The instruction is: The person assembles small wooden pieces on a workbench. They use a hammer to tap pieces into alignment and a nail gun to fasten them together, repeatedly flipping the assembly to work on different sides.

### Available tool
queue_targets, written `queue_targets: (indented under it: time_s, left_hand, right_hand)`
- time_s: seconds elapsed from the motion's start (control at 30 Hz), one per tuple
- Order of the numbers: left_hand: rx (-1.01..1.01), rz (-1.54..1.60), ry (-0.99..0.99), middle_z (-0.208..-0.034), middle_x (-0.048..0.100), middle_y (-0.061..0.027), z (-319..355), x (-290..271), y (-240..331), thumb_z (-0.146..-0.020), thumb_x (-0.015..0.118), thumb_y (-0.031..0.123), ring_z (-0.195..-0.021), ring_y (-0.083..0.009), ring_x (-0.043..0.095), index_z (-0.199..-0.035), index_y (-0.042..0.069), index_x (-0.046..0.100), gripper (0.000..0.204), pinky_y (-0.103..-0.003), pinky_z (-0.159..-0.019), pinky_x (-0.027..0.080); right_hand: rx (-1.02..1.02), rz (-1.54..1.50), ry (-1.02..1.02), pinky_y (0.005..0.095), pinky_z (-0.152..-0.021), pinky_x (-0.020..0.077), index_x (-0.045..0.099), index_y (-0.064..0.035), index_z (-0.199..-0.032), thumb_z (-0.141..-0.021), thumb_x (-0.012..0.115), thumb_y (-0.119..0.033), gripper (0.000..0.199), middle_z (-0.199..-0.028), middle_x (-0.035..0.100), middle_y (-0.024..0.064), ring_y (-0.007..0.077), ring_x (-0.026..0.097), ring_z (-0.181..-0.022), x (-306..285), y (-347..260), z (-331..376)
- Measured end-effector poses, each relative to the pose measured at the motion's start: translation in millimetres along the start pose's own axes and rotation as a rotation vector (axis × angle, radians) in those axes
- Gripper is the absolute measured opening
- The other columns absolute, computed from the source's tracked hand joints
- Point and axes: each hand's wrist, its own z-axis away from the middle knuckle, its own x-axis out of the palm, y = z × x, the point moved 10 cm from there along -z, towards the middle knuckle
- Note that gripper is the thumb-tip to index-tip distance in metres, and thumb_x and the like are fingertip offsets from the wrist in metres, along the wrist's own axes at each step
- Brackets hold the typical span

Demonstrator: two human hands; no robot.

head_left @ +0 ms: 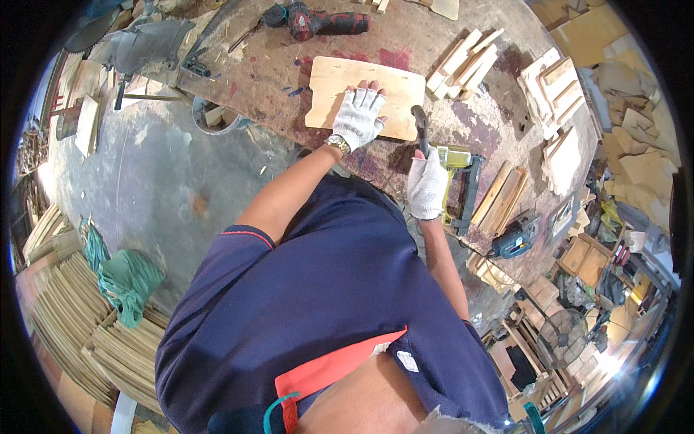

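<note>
Head view. The left hand [359, 119], gloved with bare fingertips, lies palm down on a pale wooden board [394, 87] on the desk [271, 76], its fingers slightly apart; the board's surface beneath the glove is hidden. The right hand [426, 184], also gloved, is closed around a dark, curved-headed tool [422, 129] near the board's right edge; most of its fingers and the tool's lower end are concealed. Just beside stands a yellow-green and black nailer [455, 159], partly covered by that hand. The dark rim crops the circular saw [94, 32] at upper left.
</note>
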Motion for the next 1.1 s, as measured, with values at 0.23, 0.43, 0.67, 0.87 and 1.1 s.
queue_targets:
  time_s: [0.23,0.43,0.67,0.87,1.1]
  left_hand:
    - [0.009,0.009,0.052,-0.159,0.039,-0.0153,5,-5,2,-0.092,0.058,0.045,-0.148,-0.0354,0.034,-0.149,0.011,0.047,0.066,-0.055,-0.119,0.025]
    - [0.012,-0.002,0.005,-0.159,0.038,-0.0148,4,-1,2,-0.093,0.059,0.045,-0.149,-0.0361,0.032,-0.149,0.011,0.046,0.067,-0.055,-0.12,0.024]
    - [0.023,-0.03,-0.049,-0.16,0.037,-0.015,4,2,3,-0.091,0.059,0.051,-0.149,-0.035,0.032,-0.151,0.011,0.043,0.074,-0.055,-0.12,0.023]
    - [0.018,0.038,-0.019,-0.157,0.04,-0.0155,3,-6,3,-0.09,0.06,0.055,-0.149,-0.0354,0.031,-0.151,0.011,0.043,0.077,-0.055,-0.12,0.023]
    - [0.037,0.054,0.017,-0.157,0.041,-0.0144,4,-11,3,-0.09,0.062,0.053,-0.148,-0.0346,0.032,-0.147,0.011,0.047,0.072,-0.055,-0.12,0.024]
  right_hand:
    - [0.189,0.196,-0.281,0.045,-0.05,0.0471,0.059,-0.0051,-0.093,-0.102,0.059,-0.027,0.023,-0.064,0.063,0.0191,0.0383,0.064,-0.058,38,40,16]
    - [0.251,0.058,-0.265,0.0525,-0.053,0.0478,0.056,-0.0052,-0.092,-0.104,0.054,-0.031,0.028,-0.064,0.063,0.0227,0.0446,0.065,-0.062,68,66,45]
    - [0.241,0.01,-0.14,0.049,-0.057,0.0465,0.06,-0.0027,-0.098,-0.103,0.055,-0.026,0.025,-0.069,0.062,0.0233,0.0443,0.063,-0.063,48,55,17]
    - [0.087,-0.104,0.069,0.0466,-0.056,0.0482,0.058,-0.0027,-0.106,-0.101,0.058,-0.018,0.016,-0.069,0.063,0.0224,0.0422,0.065,-0.063,18,-1,-41]
    - [0.152,0.368,-0.263,0.0508,-0.06,0.0527,0.053,-0.0031,-0.097,-0.102,0.056,-0.028,0.026,-0.07,0.066,0.0235,0.0431,0.068,-0.067,40,-1,-47]
